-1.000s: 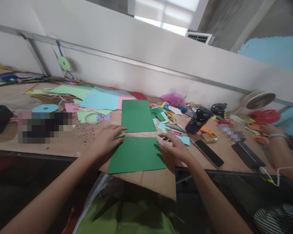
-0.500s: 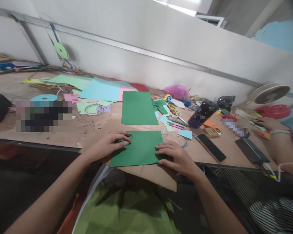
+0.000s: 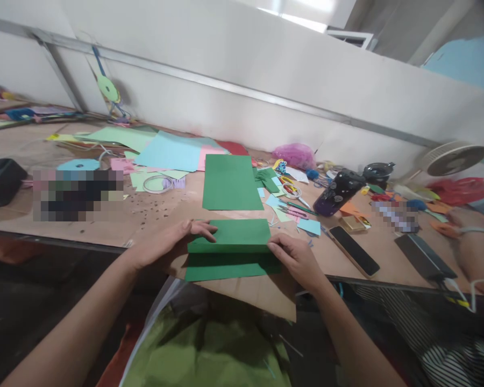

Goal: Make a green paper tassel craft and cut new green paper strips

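Note:
A sheet of green paper (image 3: 237, 231) lies in front of me, its near edge raised. Below that edge more green paper (image 3: 229, 267) shows in shadow; I cannot tell whether it is a second sheet. My left hand (image 3: 187, 236) rests at the sheet's left side, fingers stretched over the top and thumb hidden. At the right edge my right hand (image 3: 293, 257) pinches the paper between thumb and fingers. Under the paper is a brown cardboard piece (image 3: 262, 298), jutting past the table edge. Just beyond lies another green sheet (image 3: 233, 183), flat.
Light blue paper (image 3: 169, 152) lies at the back left. To the right are scissors (image 3: 292, 212), a dark tumbler (image 3: 339, 192), a phone (image 3: 354, 251) and a black power bank (image 3: 423, 257). Another person's hand (image 3: 468, 220) is at the far right, near a fan (image 3: 454, 158).
The near edge of the green sheet has come up, uncovering green paper below it. My right hand has closed from lying on the sheet to pinching its edge.

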Tool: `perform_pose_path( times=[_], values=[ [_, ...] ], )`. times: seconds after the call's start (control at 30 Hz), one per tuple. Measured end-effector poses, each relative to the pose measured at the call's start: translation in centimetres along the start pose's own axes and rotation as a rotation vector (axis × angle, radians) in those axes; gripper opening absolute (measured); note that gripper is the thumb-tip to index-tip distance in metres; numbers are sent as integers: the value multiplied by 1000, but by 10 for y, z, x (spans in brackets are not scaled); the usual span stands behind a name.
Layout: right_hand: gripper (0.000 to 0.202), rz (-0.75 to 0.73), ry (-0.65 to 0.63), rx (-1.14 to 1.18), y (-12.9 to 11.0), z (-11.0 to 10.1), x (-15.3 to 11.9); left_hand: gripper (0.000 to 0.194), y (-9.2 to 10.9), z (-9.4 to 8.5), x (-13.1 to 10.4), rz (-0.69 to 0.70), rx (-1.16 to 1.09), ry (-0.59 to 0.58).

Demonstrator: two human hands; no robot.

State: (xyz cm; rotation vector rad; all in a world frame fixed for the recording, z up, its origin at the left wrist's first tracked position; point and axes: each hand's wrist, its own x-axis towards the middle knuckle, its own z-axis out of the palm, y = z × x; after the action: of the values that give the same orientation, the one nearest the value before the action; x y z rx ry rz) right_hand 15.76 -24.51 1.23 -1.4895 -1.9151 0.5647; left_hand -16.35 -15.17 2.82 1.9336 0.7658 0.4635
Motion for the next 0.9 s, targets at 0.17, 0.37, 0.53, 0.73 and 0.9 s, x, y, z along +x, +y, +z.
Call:
perform_pose_path(
  times=[0.17, 0.37, 0.53, 0.73, 0.9],
  values=[
    [25, 51, 34, 34, -1, 1, 8, 47, 1, -4, 4, -39, 148, -53],
    [17, 82, -48, 187, 4, -2, 21, 37, -7, 9, 12, -115, 68, 145],
    [18, 142, 13, 191, 16, 2, 34, 39, -12, 14, 19, -164, -42, 225],
    [14, 83, -19, 197, 28, 4, 58, 27, -12, 12, 30, -94, 242, 293],
    [15, 110, -166, 261, 35, 5, 80, 19, -13, 15, 28, -72, 244, 271]
  ],
)
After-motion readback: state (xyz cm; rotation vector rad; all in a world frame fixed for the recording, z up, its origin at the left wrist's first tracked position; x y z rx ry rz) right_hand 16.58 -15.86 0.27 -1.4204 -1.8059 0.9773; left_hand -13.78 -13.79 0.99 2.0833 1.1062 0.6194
